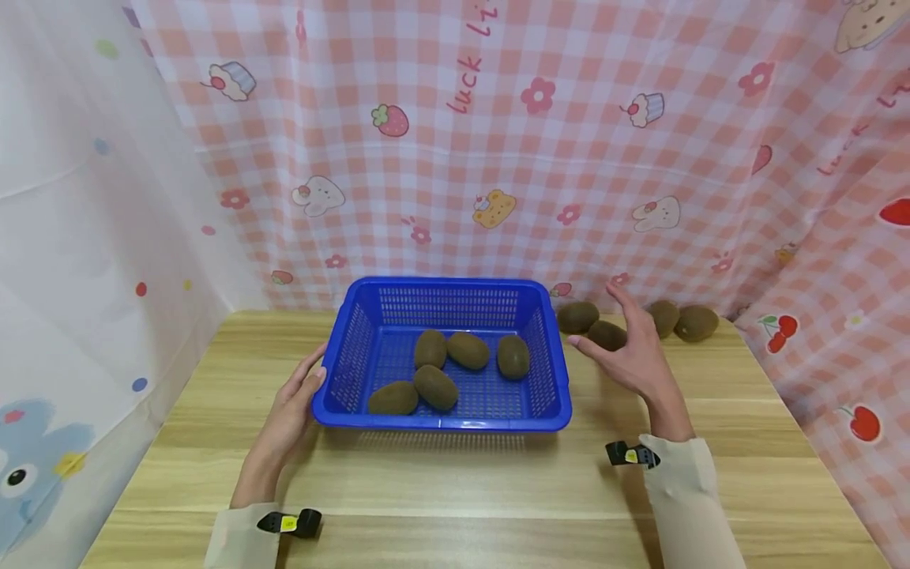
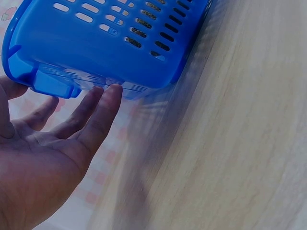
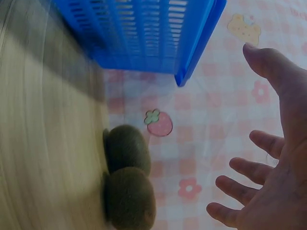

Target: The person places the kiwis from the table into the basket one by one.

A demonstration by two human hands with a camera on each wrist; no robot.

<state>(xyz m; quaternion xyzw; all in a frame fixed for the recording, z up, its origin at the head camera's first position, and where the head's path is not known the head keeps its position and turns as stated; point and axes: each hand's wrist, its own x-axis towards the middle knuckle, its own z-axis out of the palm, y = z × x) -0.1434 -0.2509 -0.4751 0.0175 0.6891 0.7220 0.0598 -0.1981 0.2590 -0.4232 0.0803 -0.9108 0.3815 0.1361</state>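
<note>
A blue plastic basket (image 1: 441,421) with slotted walls sits on the table, and several brown kiwis (image 1: 513,357) lie on its floor. At its left end my left hand (image 1: 291,407) holds it, thumb at the rim and fingertips against the outer wall (image 2: 96,52). My right hand (image 1: 633,356) is spread with nothing in it, thumb apart from the fingers, just right of the basket. Beneath and behind that hand, several more kiwis (image 1: 578,318) lie along the table's back edge; two kiwis (image 3: 129,199) show in the right wrist view, apart from the fingers.
The wooden table (image 1: 441,506) backs onto a pink checked curtain (image 1: 441,158) with printed figures. A white patterned curtain (image 1: 85,205) hangs along the left side. The rightmost kiwi (image 1: 695,323) lies near the back right corner.
</note>
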